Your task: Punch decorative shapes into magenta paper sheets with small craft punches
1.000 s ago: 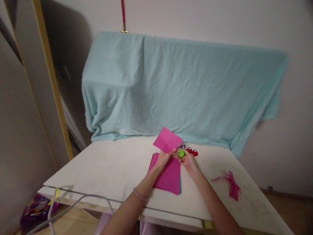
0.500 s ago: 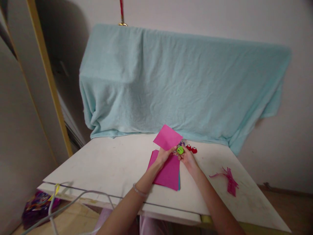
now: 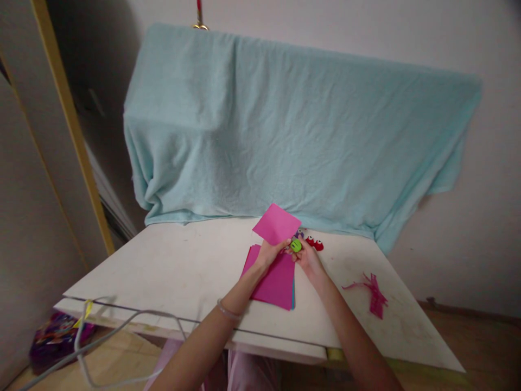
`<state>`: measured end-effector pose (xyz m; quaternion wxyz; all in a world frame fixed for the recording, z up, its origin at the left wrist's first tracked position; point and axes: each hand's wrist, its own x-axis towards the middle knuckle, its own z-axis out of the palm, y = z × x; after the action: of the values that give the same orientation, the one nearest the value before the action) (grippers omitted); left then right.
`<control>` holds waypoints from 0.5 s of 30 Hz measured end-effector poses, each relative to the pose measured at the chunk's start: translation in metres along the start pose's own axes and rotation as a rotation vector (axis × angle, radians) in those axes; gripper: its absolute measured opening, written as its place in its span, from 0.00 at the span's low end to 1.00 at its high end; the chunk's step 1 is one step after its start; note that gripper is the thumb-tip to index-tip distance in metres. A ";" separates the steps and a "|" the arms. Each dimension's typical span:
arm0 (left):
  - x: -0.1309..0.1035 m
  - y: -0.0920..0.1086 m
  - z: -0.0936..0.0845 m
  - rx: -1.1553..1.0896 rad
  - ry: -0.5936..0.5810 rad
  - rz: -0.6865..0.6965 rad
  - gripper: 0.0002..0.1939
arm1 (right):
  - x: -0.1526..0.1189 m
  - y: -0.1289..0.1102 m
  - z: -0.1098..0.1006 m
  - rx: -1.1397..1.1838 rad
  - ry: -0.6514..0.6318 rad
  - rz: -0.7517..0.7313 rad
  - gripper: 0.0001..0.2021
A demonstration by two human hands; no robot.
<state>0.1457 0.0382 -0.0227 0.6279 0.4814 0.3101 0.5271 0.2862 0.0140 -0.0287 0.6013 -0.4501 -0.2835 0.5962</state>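
My left hand is closed on the lower corner of a pink square of paper, which is tilted up above the table. Close beside it, my right hand pinches a small lime-green object with dark marks; its exact kind is unclear. The fingertips of both hands nearly meet around this object, so the contact between it and the paper is hidden. Under my hands lies a stack of coloured paper, magenta on top, with red and blue edges showing.
Just beyond my right hand sit small red objects with white eye-like spots and a purple one. Thin pink paper strips lie on the white table at right. A light-blue cloth hangs behind. A grey cable crosses the front-left edge.
The view has shifted slightly, so everything sits a little further left and higher. Both hands keep their grip on the paper and the green object.
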 end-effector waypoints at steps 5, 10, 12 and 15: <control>0.003 -0.005 -0.003 0.033 -0.015 0.014 0.23 | -0.001 0.000 0.000 0.006 0.002 -0.002 0.12; 0.003 -0.008 -0.003 0.010 0.033 -0.015 0.27 | 0.000 -0.001 0.000 0.016 0.014 0.009 0.11; 0.004 -0.008 -0.003 0.011 0.044 -0.015 0.27 | 0.000 -0.001 0.000 0.005 0.012 0.010 0.12; 0.004 -0.007 -0.003 0.001 0.057 -0.006 0.27 | -0.001 0.000 0.000 -0.009 0.012 0.013 0.12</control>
<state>0.1466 0.0431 -0.0302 0.6201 0.4654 0.3295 0.5388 0.2867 0.0132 -0.0284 0.5971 -0.4583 -0.2795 0.5961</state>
